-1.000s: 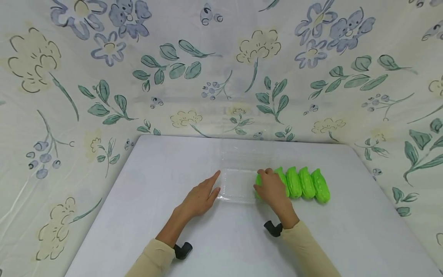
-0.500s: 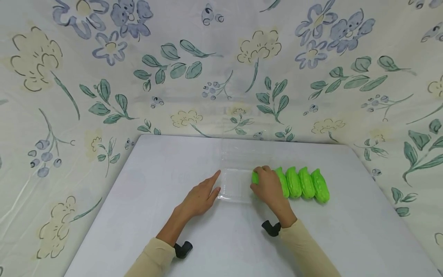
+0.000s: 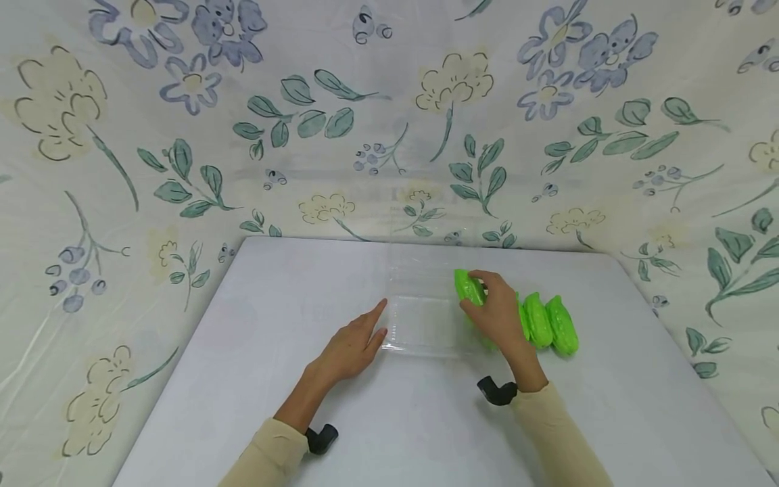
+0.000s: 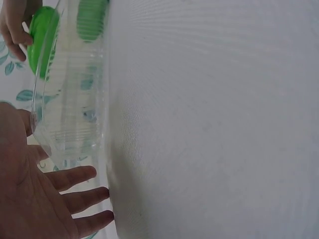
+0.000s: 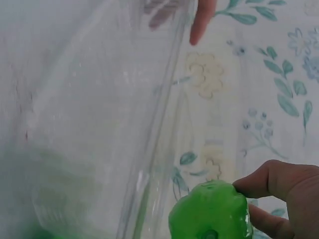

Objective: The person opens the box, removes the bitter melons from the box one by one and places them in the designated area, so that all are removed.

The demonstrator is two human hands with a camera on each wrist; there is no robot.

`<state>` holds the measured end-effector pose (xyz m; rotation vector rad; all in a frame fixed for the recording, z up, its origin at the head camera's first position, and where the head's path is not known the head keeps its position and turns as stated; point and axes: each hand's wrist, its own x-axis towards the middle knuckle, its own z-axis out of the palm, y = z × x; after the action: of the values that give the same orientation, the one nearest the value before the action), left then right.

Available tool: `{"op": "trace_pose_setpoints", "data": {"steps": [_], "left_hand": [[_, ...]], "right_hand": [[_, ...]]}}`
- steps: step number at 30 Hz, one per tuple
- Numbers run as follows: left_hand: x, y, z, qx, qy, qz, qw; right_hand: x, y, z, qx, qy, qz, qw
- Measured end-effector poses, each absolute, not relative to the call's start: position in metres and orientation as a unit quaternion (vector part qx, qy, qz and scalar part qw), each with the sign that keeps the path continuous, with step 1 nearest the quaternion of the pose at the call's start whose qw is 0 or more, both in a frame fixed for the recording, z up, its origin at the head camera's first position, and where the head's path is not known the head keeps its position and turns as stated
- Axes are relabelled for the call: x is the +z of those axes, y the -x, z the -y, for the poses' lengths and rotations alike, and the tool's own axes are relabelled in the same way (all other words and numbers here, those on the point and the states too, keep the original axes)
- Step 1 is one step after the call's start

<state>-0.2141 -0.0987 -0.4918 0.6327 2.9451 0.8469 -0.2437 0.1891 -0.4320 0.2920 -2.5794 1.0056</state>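
In the head view, my right hand [image 3: 498,311] pinches a bright green, glossy, ridged gourd [image 3: 470,287] between thumb and fingers, raised over the right part of a clear plastic box [image 3: 422,321]. The right wrist view shows the lobed end of this gourd [image 5: 209,211] by my thumb and finger. My left hand [image 3: 348,348] lies at the box's left end, fingers extended; in the left wrist view its fingertips are right at the clear wall [image 4: 70,124]. Another green gourd [image 4: 90,20] shows through the plastic there. My right hand hides part of the green row.
Several matching green gourds [image 3: 562,326] lie side by side to the right of my right hand. The transparent lid [image 3: 435,264] stands raised behind the box. A flowered cloth [image 3: 335,155] hangs past the white table's far edge [image 3: 316,242].
My right hand, first low over the box moving slightly left with a green gourd, has risen and shifted back and right, a gourd now lifted in its fingers. The left hand keeps its place.
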Motion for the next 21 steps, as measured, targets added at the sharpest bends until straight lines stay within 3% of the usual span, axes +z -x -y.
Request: {"op": "trace_pose_setpoints", "data": {"steps": [8, 21], "left_hand": [[-0.492, 0.214, 0.100, 0.276, -0.209, -0.938, 0.007], [-0.492, 0.214, 0.100, 0.278, -0.212, -0.937, 0.003]], "right_hand": [[-0.426, 0.244, -0.218, 0.381, -0.072, 0.895, 0.218], [-0.425, 0.238, -0.281, 0.383, 0.044, 0.893, 0.234]]}}
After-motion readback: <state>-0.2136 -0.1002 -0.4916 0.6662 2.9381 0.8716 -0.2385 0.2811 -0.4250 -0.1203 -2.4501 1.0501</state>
